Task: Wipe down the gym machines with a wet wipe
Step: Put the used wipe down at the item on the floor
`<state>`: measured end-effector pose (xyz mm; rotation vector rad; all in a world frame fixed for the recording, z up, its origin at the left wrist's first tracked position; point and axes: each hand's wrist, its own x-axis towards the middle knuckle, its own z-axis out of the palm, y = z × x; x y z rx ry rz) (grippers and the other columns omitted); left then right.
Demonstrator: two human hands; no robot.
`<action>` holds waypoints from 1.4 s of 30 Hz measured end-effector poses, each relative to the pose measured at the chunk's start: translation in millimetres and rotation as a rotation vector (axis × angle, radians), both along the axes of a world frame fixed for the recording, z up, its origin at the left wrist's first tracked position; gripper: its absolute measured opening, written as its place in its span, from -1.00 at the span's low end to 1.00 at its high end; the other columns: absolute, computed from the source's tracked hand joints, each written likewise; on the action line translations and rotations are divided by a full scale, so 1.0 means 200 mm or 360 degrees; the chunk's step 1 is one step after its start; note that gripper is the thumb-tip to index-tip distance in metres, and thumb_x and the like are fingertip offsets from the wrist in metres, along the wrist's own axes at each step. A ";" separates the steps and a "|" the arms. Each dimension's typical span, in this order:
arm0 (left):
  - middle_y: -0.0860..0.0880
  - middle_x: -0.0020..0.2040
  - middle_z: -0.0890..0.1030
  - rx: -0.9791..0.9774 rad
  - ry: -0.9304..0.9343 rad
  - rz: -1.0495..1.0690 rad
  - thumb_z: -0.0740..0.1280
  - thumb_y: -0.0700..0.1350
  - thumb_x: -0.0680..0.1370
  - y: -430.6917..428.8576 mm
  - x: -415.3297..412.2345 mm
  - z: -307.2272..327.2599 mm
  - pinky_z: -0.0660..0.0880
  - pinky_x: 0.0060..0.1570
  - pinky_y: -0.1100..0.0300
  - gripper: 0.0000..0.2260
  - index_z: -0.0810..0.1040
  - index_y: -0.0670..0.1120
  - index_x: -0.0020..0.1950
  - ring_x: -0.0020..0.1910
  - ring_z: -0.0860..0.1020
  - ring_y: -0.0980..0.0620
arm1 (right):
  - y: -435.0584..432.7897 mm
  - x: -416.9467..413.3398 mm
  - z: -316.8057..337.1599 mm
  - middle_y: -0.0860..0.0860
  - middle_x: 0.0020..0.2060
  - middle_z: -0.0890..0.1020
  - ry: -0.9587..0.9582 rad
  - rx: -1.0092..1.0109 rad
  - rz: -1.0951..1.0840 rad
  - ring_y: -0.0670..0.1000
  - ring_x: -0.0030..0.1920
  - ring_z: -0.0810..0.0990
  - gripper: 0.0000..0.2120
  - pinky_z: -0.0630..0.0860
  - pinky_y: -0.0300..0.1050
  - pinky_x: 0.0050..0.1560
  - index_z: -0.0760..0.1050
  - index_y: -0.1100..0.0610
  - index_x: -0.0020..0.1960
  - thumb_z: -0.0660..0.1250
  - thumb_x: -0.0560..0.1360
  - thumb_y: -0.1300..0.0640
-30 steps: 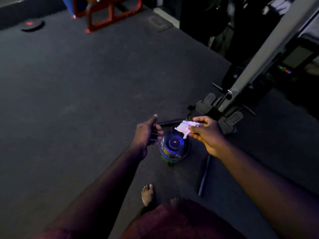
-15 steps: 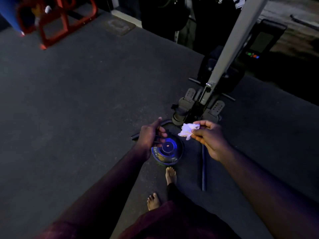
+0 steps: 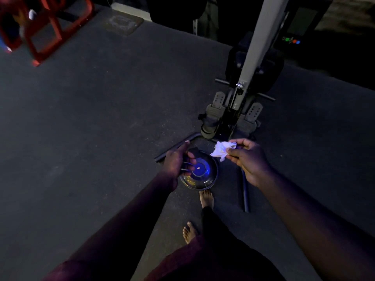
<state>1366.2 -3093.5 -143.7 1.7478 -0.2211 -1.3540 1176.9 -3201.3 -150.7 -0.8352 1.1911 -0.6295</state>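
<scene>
**Dark gym floor, wipe in hand**

The floor (image 3: pixel 85 122) is dark speckled rubber and the light is dim. The wipe (image 3: pixel 220 151) is up in the air in front of me, white and crumpled, just above the far rim of the tub (image 3: pixel 200 177). My right hand (image 3: pixel 248 159) holds it: thumb and fingertips pinch one end and the rest hangs loose to the left.

My left hand (image 3: pixel 176 162) grips the round tub from its left side. The thumb points away from me and the fingers curl over the rim. The tub's top glows blue.

Under the tub are my bare feet (image 3: pixel 206 198), one ahead of the other. A bent bar (image 3: pixel 174 147) lies on the floor behind my left hand, and a straight bar (image 3: pixel 246 196) lies below my right wrist.

Just beyond the wipe stands the rower (image 3: pixel 239 63). Its pale rail (image 3: pixel 261 37) rises out of the top of view, with grey footrests (image 3: pixel 215 110) on either side of its foot. A red frame (image 3: pixel 40 33) sits far off to the left, blurred.
</scene>
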 end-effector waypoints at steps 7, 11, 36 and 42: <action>-0.16 -0.26 0.67 0.0021 -0.0047 -0.0010 0.28 0.22 0.67 -0.04 -0.02 0.01 0.44 -0.34 0.17 -0.55 0.59 -0.11 -0.19 -0.41 0.56 -0.05 | 0.00 0.02 -0.06 0.16 -0.05 0.66 -0.0033 0.0022 -0.0009 0.03 -0.06 0.68 -0.77 0.69 -0.19 -0.08 0.58 0.21 0.09 0.39 0.53 0.47; -0.17 -0.25 0.66 0.0059 -0.0080 0.0009 0.29 0.23 0.66 -0.04 0.00 -0.01 0.44 -0.33 0.17 -0.54 0.59 -0.12 -0.20 -0.42 0.57 -0.06 | 0.00 0.09 -0.12 0.17 -0.06 0.66 -0.0059 0.0049 0.0001 0.05 -0.06 0.68 -0.77 0.67 -0.21 -0.15 0.58 0.16 0.01 0.40 0.53 0.47; -0.09 -0.36 0.63 0.0493 0.0007 0.0024 0.22 0.17 0.70 -0.03 0.11 -0.52 0.38 -0.34 0.20 -0.56 0.57 -0.12 -0.20 -0.43 0.52 -0.04 | -0.04 0.13 -0.79 0.15 -0.19 0.61 0.0579 0.0211 0.0158 -0.01 -0.27 0.56 -0.75 0.54 -0.33 -0.39 0.51 0.15 -0.17 0.37 0.55 0.46; -0.07 -0.38 0.60 0.0601 0.0147 0.0146 0.21 0.10 0.70 -0.03 0.16 -0.89 0.35 -0.35 0.23 -0.61 0.54 -0.10 -0.20 -0.44 0.48 -0.02 | -0.08 0.30 -1.28 0.11 -0.27 0.61 0.0769 0.0304 0.0209 -0.02 -0.32 0.55 -0.73 0.54 -0.27 -0.38 0.53 0.10 -0.19 0.35 0.56 0.42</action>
